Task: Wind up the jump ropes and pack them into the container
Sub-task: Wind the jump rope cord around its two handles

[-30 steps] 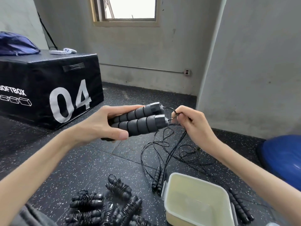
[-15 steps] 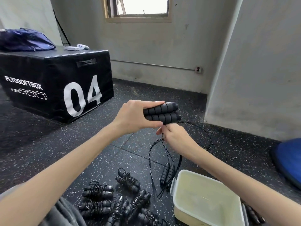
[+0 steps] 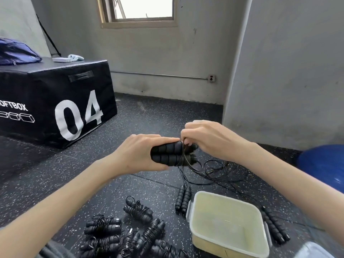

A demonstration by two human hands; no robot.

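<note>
Winding is under way on the pair of handles, which sit side by side in mid-air above the floor, their long axis running roughly level from left to right with the cord ends pointing right. The left hand grips them together, fingers and thumb curled round the foam, most likely so that they form one firm core for the wrap. At their right end the right hand pinches the thin black cord and lays it across both handles; a few turns show there, and the rest trails down in loose loops on the floor. Below, the pale container stands open, with nothing visible inside (its bottom is murky), close enough for a short drop. Left of it lie the finished bundles, each with cord wrapped round its handles. Two unwound pairs flank the container, one just beside each side. Further off stand a black box marked 04 and a blue ball.
</note>
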